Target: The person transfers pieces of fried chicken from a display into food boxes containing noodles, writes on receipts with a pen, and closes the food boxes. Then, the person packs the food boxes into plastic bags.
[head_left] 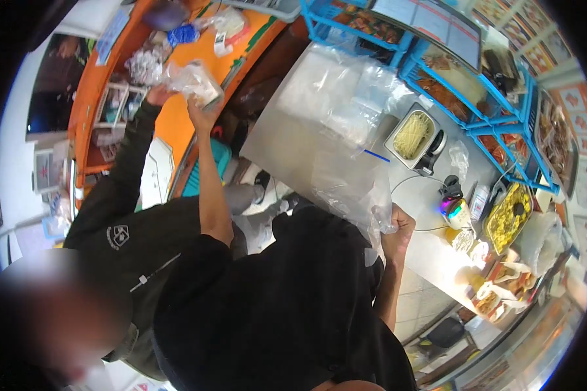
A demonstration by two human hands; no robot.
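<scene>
My left hand (203,118) is stretched out to the left over the orange counter, closed around a clear plastic bag (203,90) with a pale item inside that I cannot make out. A co-worker's hand (159,95) is at the other side of that bag. Close to my body, my right hand (400,236) is closed on a thin clear plastic sheet or bag (378,212) at the front edge of the metal worktop (293,130). More clear plastic bags (339,91) lie flat on the worktop, with a blue strip (376,156) beside them.
A metal tray of pale shreds (413,134) stands on the worktop near blue baskets (460,98). Farther right are a tray of yellow food (510,215) and small filled boxes (502,290). The co-worker (137,228) stands close on my left, by the orange counter (209,55).
</scene>
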